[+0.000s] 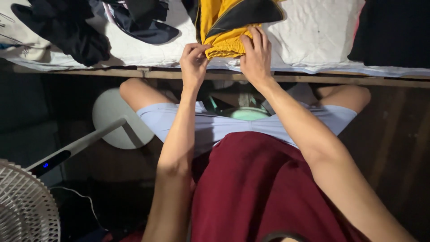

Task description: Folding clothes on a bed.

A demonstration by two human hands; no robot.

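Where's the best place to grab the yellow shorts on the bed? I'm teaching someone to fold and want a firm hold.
Probably the gathered waistband of the yellow shorts, coming from the near bed edge. It lies bunched and thick there, facing the person, and the left hand and right hand already hold it at both ends.

One screen shows and nothing else of that kind: a small display panel (50,163) set into the slanted white neck of a standing fan (76,148), at the near left of the scene. The panel is a narrow, dark, rounded strip lying along the neck, just above the round white grille (24,208) in the near left corner and below the fan's round white base (116,118). A small blue lit mark glows near its lower end. No packages, labels or signs can be made out anywhere.
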